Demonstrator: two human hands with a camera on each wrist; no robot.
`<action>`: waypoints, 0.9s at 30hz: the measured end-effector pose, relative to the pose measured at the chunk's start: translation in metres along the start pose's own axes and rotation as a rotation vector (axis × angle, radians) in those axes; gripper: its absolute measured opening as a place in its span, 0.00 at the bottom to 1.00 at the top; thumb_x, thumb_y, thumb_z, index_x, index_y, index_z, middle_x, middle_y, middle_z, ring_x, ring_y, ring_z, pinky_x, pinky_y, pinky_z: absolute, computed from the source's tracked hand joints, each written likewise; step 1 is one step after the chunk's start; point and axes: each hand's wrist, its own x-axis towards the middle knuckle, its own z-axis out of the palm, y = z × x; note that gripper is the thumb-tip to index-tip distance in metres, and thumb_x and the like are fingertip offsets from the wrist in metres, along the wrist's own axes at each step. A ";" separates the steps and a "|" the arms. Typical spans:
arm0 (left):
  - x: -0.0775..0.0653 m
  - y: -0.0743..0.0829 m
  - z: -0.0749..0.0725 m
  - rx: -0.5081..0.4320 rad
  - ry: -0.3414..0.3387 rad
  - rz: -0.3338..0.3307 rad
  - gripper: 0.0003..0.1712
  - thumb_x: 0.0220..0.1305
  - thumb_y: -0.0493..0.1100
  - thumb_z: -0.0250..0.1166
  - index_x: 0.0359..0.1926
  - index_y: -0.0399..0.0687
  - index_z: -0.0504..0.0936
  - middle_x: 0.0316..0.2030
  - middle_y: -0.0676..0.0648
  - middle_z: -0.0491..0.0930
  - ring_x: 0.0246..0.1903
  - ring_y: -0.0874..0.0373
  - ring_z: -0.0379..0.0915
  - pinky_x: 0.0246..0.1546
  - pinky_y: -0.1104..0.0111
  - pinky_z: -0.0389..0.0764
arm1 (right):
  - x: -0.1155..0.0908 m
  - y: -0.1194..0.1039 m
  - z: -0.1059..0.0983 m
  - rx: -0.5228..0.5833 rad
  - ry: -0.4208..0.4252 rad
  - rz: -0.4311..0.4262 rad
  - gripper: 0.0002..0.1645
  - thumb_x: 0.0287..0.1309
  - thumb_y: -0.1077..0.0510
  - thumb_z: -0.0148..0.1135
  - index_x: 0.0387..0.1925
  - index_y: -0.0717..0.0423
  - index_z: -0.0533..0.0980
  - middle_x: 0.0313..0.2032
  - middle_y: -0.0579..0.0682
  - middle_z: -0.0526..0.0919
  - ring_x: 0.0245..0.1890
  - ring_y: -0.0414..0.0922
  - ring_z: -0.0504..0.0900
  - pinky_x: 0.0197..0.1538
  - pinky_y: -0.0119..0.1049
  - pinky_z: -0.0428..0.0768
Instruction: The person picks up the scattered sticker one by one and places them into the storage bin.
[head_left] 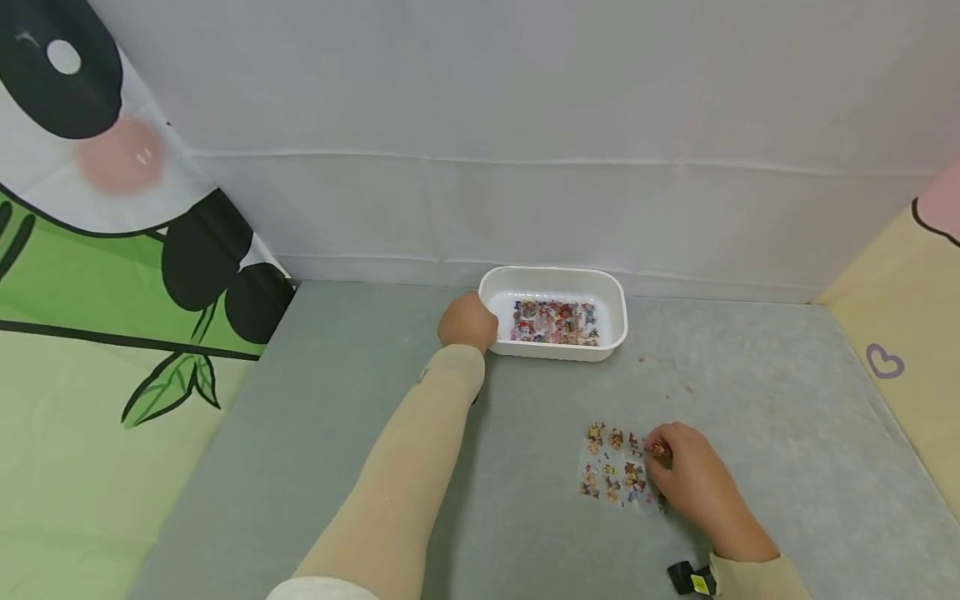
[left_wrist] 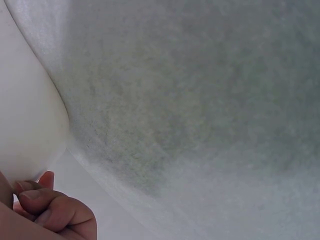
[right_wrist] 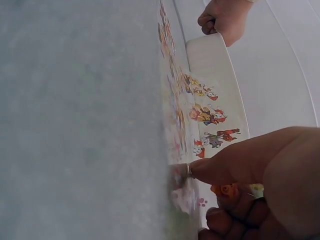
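A white plastic tray (head_left: 555,353) stands against the back wall, with a sheet of colourful stickers (head_left: 555,322) lying inside it. My left hand (head_left: 468,322) grips the tray's left end; in the left wrist view the curled fingers (left_wrist: 62,212) show beside its pale wall. Nearer me, a clear sheet of small cartoon character stickers (head_left: 613,467) lies on the table. My right hand (head_left: 693,475) pinches its right edge. In the right wrist view the thumb (right_wrist: 225,167) presses on the sticker sheet, part of which rises from the table. Some of the right fingers are hidden.
Grey cloth covers the table (head_left: 780,400). Small brownish specks (head_left: 678,390) lie between the tray and the sticker sheet. A white back wall (head_left: 480,208) and printed side panels (head_left: 112,275) border the table. A black device (head_left: 686,577) is at the right wrist.
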 end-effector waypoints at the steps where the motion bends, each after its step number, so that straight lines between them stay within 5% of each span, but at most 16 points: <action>1: 0.000 0.000 0.000 0.000 0.001 -0.002 0.13 0.68 0.40 0.63 0.51 0.42 0.84 0.42 0.45 0.86 0.40 0.51 0.83 0.38 0.54 0.84 | 0.000 0.000 0.000 0.001 0.008 -0.003 0.06 0.59 0.65 0.69 0.37 0.56 0.80 0.37 0.50 0.81 0.36 0.47 0.77 0.41 0.49 0.77; 7: 0.001 -0.002 0.000 0.002 0.003 -0.005 0.13 0.68 0.40 0.62 0.51 0.42 0.84 0.41 0.45 0.86 0.39 0.50 0.83 0.37 0.54 0.84 | -0.001 0.001 -0.002 0.046 0.018 0.017 0.08 0.67 0.62 0.64 0.45 0.56 0.84 0.44 0.53 0.85 0.38 0.48 0.80 0.44 0.52 0.77; 12: 0.000 -0.003 -0.001 0.000 0.007 -0.008 0.13 0.68 0.40 0.63 0.51 0.42 0.84 0.41 0.45 0.87 0.38 0.51 0.83 0.36 0.55 0.84 | -0.001 0.001 -0.005 0.148 -0.049 0.090 0.12 0.74 0.58 0.59 0.53 0.55 0.82 0.32 0.47 0.82 0.27 0.43 0.73 0.34 0.42 0.72; 27: 0.003 -0.003 0.005 0.012 0.020 -0.005 0.14 0.68 0.42 0.64 0.53 0.42 0.84 0.42 0.46 0.87 0.40 0.51 0.84 0.38 0.55 0.84 | 0.010 0.002 -0.022 0.407 -0.188 0.043 0.13 0.77 0.61 0.54 0.52 0.62 0.82 0.36 0.47 0.87 0.34 0.42 0.80 0.36 0.36 0.77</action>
